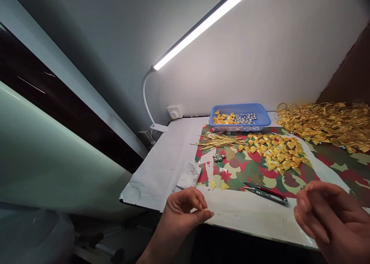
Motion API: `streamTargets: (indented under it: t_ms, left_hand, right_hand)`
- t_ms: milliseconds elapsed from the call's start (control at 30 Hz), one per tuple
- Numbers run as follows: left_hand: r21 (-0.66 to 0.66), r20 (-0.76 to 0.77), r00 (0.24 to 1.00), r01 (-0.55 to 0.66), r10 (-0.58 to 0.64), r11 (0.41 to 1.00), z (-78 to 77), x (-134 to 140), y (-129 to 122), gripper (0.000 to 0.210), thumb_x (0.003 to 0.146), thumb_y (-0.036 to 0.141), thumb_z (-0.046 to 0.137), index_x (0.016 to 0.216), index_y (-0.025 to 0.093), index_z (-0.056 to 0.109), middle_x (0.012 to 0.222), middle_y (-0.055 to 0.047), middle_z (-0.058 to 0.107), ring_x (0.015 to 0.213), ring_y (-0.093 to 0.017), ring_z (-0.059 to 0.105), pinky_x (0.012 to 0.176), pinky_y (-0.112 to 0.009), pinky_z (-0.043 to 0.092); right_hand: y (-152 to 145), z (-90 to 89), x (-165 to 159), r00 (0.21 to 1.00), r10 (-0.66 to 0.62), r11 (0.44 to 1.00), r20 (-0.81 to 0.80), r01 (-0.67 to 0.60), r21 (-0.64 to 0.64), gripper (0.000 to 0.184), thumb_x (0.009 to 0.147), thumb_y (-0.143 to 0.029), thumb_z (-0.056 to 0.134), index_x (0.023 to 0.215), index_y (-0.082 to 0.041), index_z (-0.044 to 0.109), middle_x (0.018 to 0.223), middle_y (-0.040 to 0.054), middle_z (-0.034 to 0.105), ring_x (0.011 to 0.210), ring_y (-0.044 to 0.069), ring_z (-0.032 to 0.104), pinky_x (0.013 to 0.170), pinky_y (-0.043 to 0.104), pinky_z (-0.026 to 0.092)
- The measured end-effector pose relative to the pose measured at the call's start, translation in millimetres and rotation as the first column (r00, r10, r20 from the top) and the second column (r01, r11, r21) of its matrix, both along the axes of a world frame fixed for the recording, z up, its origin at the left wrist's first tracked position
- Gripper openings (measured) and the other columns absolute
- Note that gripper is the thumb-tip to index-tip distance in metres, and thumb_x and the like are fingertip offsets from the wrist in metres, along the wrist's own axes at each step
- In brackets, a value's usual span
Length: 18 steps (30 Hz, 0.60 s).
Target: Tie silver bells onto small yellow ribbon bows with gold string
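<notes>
Above the table's front edge, my left hand [186,210] is closed in a pinch. A tiny pale yellow bit shows between its thumb and fingertips, too small to name. My right hand [332,216] is held off to the right with thumb and fingers pressed together; anything in them is hidden. Between the hands lie thread snips [267,194] with dark handles. Two yellow ribbon scraps [224,186] are near my left hand. Further back, many yellow ribbon bows [279,150] are spread beside a bundle of gold cord lengths [221,141] and several silver bells [219,158].
A blue plastic basket [261,121] at the back holds yellow bows and silver beads. Finished-looking gold cord loops with bows [332,125] are heaped at the right. Crumpled white tissue [189,175] lies on the left. A lit lamp [202,29] reaches over the table.
</notes>
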<state>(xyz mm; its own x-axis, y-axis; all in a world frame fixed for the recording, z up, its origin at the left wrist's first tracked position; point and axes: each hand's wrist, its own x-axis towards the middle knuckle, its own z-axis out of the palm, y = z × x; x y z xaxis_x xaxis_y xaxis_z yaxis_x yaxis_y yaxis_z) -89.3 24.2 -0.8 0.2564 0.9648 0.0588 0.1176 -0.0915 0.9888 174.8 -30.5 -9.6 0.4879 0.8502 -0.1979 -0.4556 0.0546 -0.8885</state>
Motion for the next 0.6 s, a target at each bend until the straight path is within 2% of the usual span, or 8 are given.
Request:
streamTargets:
  t_ms: [133, 200, 267, 367, 433, 467, 500, 600]
  left_hand:
    - [-0.142, 0.095, 0.990, 0.113, -0.101, 0.983, 1.9, -1.3, -2.6, 0.039, 0.065, 0.033, 0.087, 0.054, 0.018, 0.052, 0.063, 0.000, 0.063, 0.060, -0.014, 0.056, 0.055, -0.025, 0.048]
    - [-0.191, 0.090, 0.985, 0.160, -0.145, 0.968, 3.6, 0.0, -3.8, 0.036, 0.070, 0.036, 0.084, 0.056, 0.017, 0.057, 0.061, -0.001, 0.064, 0.056, -0.013, 0.055, 0.053, -0.025, 0.046]
    - [-0.166, -0.023, 0.985, 0.166, -0.172, 0.972, 5.2, 0.3, -3.8, 0.028, 0.081, 0.032, 0.075, 0.060, 0.017, 0.063, 0.063, -0.003, 0.066, 0.058, -0.014, 0.056, 0.055, -0.025, 0.046]
    - [0.054, -0.330, 0.936, 0.152, -0.126, 0.987, 3.9, -5.5, 1.8, 0.029, 0.094, 0.032, 0.058, 0.074, 0.018, 0.072, 0.076, -0.006, 0.073, 0.072, -0.019, 0.066, 0.068, -0.028, 0.053]
    - [0.199, -0.524, 0.851, 0.113, 0.008, 0.973, -1.6, -13.1, 9.8, 0.031, 0.098, 0.036, 0.049, 0.094, 0.019, 0.074, 0.097, -0.009, 0.077, 0.092, -0.024, 0.070, 0.082, -0.033, 0.056]
    - [0.257, -0.618, 0.779, 0.072, 0.107, 0.964, -5.9, -17.1, 14.5, 0.031, 0.099, 0.037, 0.048, 0.107, 0.020, 0.072, 0.110, -0.010, 0.075, 0.102, -0.026, 0.068, 0.088, -0.037, 0.055]
    - [0.321, -0.710, 0.669, 0.030, 0.219, 0.947, -10.9, -20.8, 19.3, 0.035, 0.099, 0.039, 0.047, 0.121, 0.020, 0.067, 0.123, -0.012, 0.071, 0.113, -0.029, 0.064, 0.095, -0.044, 0.053]
    - [0.382, -0.798, 0.510, 0.012, 0.323, 0.924, -26.8, -27.6, 30.6, 0.048, 0.094, 0.042, 0.055, 0.133, 0.014, 0.061, 0.150, -0.022, 0.049, 0.140, -0.042, 0.037, 0.107, -0.066, 0.036]
  right_hand:
    - [8.0, -12.1, 8.5, 0.997, 0.068, 0.997, 0.023, -0.068, 0.019, 0.031, 0.071, -0.045, 0.083, 0.082, -0.023, 0.064, 0.058, -0.0033, 0.056, 0.041, 0.004, 0.043, 0.040, 0.016, 0.045]
    - [8.0, -14.9, 9.3, 0.997, 0.067, 0.997, 0.023, -0.068, 0.022, 0.030, 0.072, -0.044, 0.083, 0.083, -0.023, 0.065, 0.059, -0.0035, 0.056, 0.041, 0.003, 0.041, 0.041, 0.015, 0.044]
    - [6.4, -15.4, 9.6, 0.998, 0.055, 0.998, 0.023, -0.055, 0.016, 0.031, 0.071, -0.044, 0.084, 0.083, -0.023, 0.065, 0.060, -0.0036, 0.056, 0.041, 0.003, 0.040, 0.041, 0.015, 0.045]
    - [3.1, -16.6, 12.3, 0.999, 0.042, 0.999, 0.021, -0.042, 0.007, 0.031, 0.070, -0.044, 0.084, 0.083, -0.023, 0.065, 0.063, -0.0037, 0.056, 0.042, 0.004, 0.043, 0.041, 0.016, 0.046]
    - [1.0, -19.9, 15.6, 0.999, 0.036, 0.999, 0.024, -0.037, 0.012, 0.029, 0.072, -0.043, 0.083, 0.085, -0.023, 0.066, 0.065, -0.0038, 0.056, 0.041, 0.003, 0.042, 0.041, 0.016, 0.046]
    - [0.1, -22.4, 17.2, 0.999, 0.036, 0.999, 0.023, -0.036, 0.017, 0.028, 0.073, -0.041, 0.082, 0.087, -0.023, 0.066, 0.066, -0.0039, 0.057, 0.041, 0.002, 0.040, 0.042, 0.015, 0.046]
    - [-0.6, -25.1, 18.6, 0.999, 0.035, 0.999, 0.017, -0.035, 0.019, 0.027, 0.074, -0.040, 0.082, 0.089, -0.023, 0.067, 0.066, -0.0040, 0.057, 0.040, 0.001, 0.039, 0.041, 0.015, 0.046]
    - [-2.3, -31.3, 18.8, 0.999, 0.038, 0.999, -0.022, -0.038, -0.017, 0.031, 0.069, -0.042, 0.085, 0.089, -0.026, 0.067, 0.068, -0.0025, 0.061, 0.046, 0.007, 0.052, 0.041, 0.018, 0.049]
